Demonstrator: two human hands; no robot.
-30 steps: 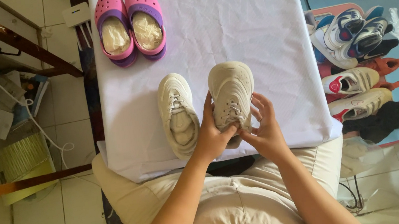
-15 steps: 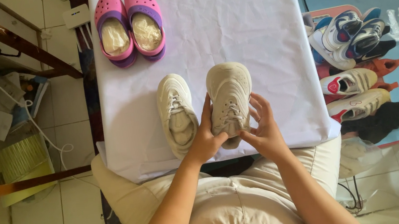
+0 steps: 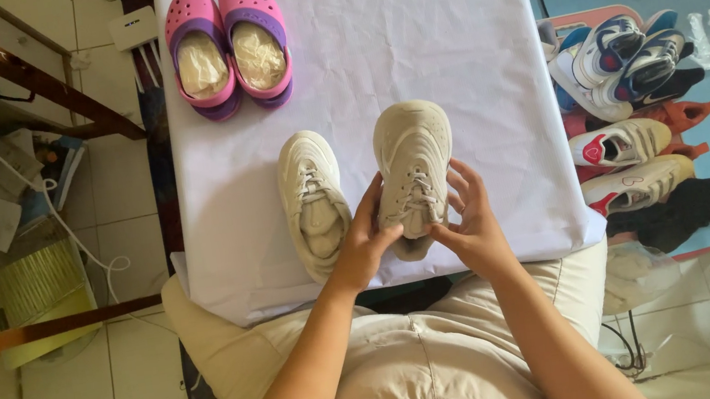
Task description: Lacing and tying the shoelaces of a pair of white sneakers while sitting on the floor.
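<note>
Two cream lace-up sneakers lie on a white cloth-covered table (image 3: 481,46). My left hand (image 3: 367,244) and my right hand (image 3: 469,230) both grip the heel end of the right sneaker (image 3: 414,160), fingers at its laces and tongue. The left sneaker (image 3: 312,200) lies beside it, just left of my left hand, untouched. At the table's far left corner sits a pair of pink clogs (image 3: 228,44) stuffed with paper.
A heap of several sneakers (image 3: 626,109) is stacked on the floor right of the table. A wooden frame (image 3: 1,77), papers and a white cable lie on the tiled floor at left. My lap in beige trousers is below the table's near edge.
My fingers have shifted slightly on the right sneaker's laces. The sneaker and everything else stay in place.
</note>
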